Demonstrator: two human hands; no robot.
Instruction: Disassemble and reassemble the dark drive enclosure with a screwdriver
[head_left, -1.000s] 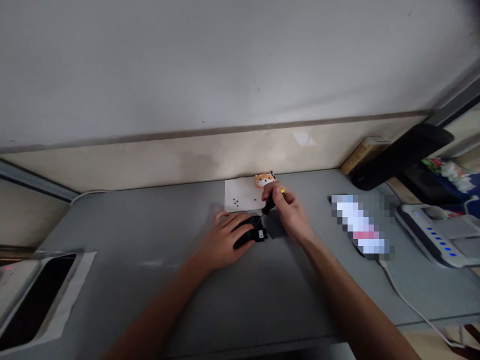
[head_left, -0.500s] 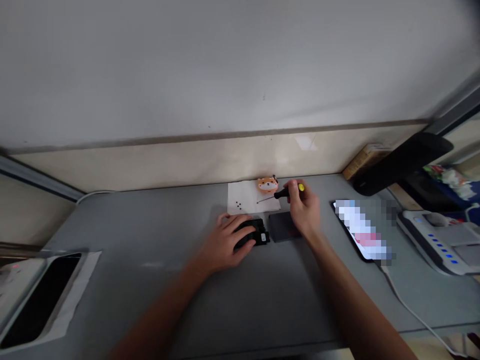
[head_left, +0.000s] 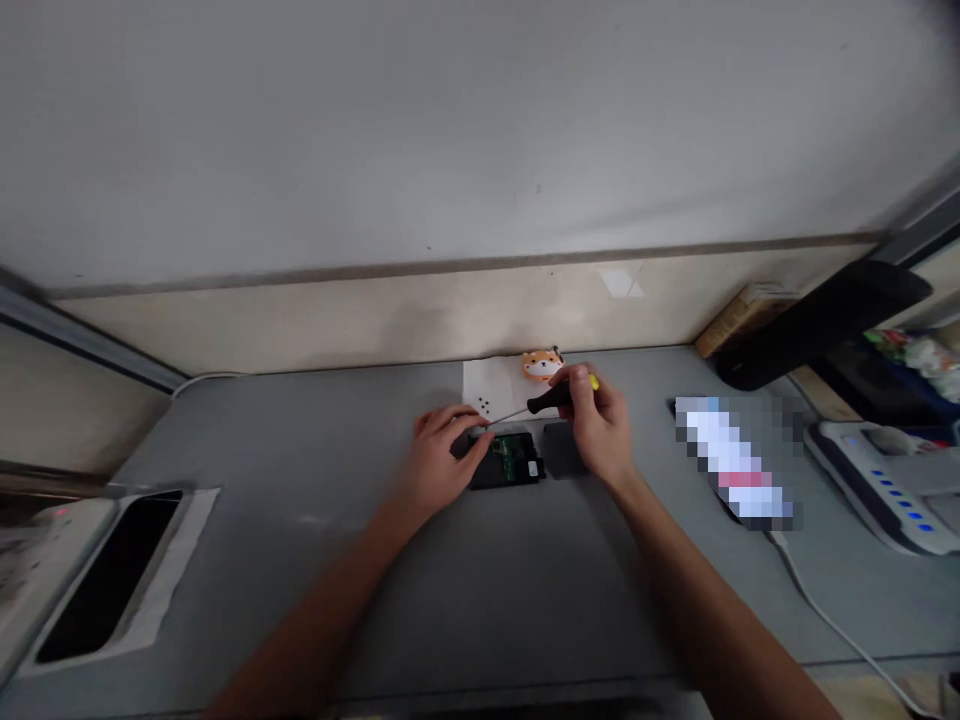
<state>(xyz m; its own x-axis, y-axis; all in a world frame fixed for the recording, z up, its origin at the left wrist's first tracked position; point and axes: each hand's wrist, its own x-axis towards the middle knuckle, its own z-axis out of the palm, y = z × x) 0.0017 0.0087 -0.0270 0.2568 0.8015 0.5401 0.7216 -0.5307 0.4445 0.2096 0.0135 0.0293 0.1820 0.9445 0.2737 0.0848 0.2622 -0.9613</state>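
My right hand (head_left: 602,420) grips a screwdriver (head_left: 551,396) with a black handle and yellow end, its thin shank pointing left. At its tip, my left hand (head_left: 442,455) has thumb and fingers drawn together; whatever is between them is too small to make out. Just below lies a black device with an exposed green circuit board (head_left: 510,458), partly covered by the left hand. A dark flat case piece (head_left: 562,452) sits to its right, close to my right wrist. Behind, several small black screws (head_left: 484,405) rest on white paper (head_left: 487,378).
An orange animal-faced case (head_left: 541,364) stands at the paper's back edge. On the right are a lit phone (head_left: 724,455) on a white cable, a power strip (head_left: 885,490), a black cylinder (head_left: 817,320) and a box (head_left: 746,315). A dark phone (head_left: 112,575) lies at the left.
My left hand has lifted off the black device, uncovering its green board, and its fingers have come to the screwdriver tip. My right hand has brought the screwdriver left, off the paper.
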